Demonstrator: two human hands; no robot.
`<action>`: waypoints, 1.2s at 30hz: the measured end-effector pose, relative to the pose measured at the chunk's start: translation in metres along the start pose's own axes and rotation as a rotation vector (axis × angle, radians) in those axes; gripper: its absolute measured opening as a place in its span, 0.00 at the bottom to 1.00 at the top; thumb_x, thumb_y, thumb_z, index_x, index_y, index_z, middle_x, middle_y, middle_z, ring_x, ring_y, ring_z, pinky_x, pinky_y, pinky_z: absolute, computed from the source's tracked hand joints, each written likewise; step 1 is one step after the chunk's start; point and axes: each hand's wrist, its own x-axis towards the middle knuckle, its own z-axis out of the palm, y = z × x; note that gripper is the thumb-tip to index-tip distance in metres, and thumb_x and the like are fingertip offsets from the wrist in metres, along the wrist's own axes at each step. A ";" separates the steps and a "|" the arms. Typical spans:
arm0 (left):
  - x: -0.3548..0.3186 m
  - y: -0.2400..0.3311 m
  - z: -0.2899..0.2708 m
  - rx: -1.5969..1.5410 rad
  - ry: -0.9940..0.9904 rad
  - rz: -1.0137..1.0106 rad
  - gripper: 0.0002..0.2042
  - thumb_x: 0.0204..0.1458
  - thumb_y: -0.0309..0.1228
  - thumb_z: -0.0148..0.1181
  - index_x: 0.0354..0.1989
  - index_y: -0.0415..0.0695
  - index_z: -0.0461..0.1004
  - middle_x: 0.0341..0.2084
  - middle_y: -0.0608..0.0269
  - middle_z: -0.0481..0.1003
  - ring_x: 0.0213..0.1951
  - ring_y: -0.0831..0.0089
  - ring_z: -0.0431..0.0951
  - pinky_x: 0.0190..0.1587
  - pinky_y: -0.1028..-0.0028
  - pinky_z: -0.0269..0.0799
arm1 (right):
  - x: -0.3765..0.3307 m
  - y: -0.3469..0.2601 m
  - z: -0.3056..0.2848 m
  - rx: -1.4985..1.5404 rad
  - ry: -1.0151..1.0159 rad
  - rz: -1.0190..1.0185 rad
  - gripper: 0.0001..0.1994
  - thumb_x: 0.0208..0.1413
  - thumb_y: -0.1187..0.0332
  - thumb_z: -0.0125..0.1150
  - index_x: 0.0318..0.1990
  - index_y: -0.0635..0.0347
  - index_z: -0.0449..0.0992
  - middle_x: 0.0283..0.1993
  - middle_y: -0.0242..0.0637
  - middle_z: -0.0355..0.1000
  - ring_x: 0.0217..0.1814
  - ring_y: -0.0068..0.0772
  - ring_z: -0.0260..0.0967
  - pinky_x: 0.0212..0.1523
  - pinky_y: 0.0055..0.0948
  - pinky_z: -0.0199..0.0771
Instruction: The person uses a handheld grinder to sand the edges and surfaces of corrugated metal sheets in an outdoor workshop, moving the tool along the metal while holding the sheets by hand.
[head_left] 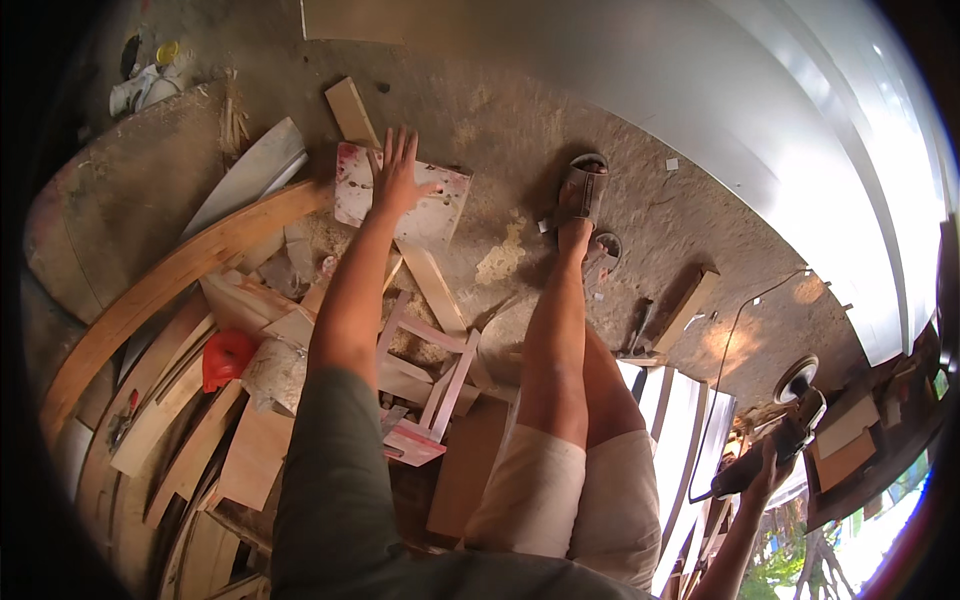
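Grasping black round-disc tool [788, 436] with right hand [766, 476]; left of grip, splaying left hand [399, 187] over red-stained white rectangular board [442, 208].

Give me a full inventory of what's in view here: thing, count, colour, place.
corded power tool: one, black, right
paint-spotted board: one, whitish with red, upper centre
small wooden frame: one, pinkish, lower centre
curved plank: one, brown, left
loose wood: many pieces, tan, lower left
rounded object: one, red, among loose wood
large panel: one, silver-grey, upper right
sandals: two, dark, upper centre
wood block: one, brown, right of sandals
floor: one, grey-brown, beneath
shirt: one, dark green, lower edge
shorts: one pair, beige, lower centre
legs: two, bare, centre
left fingers: spread, at the board
right fingers: around the power tool
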 end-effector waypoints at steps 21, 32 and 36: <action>-0.013 -0.020 -0.042 -0.945 0.192 -0.377 0.30 0.59 0.58 0.62 0.36 0.34 0.75 0.33 0.48 0.76 0.37 0.53 0.75 0.46 0.57 0.70 | -0.026 0.002 0.003 0.005 0.262 -0.167 0.26 0.58 0.62 0.72 0.59 0.65 0.71 0.46 0.37 0.75 0.42 0.31 0.74 0.45 0.32 0.78; 0.130 -0.080 -0.312 -1.256 0.151 -0.041 0.24 0.59 0.47 0.69 0.50 0.36 0.78 0.42 0.63 0.80 0.46 0.75 0.76 0.52 0.72 0.69 | -0.063 -0.082 0.071 0.146 0.372 -0.134 0.26 0.57 0.60 0.75 0.57 0.65 0.72 0.41 0.37 0.76 0.39 0.32 0.75 0.43 0.32 0.79; 0.145 -0.091 -0.315 -0.990 0.132 -0.017 0.18 0.56 0.44 0.71 0.35 0.37 0.82 0.28 0.72 0.75 0.33 0.82 0.69 0.37 0.74 0.66 | -0.063 -0.050 0.074 0.033 0.370 -0.111 0.25 0.57 0.66 0.73 0.58 0.64 0.71 0.45 0.35 0.75 0.42 0.28 0.74 0.44 0.30 0.77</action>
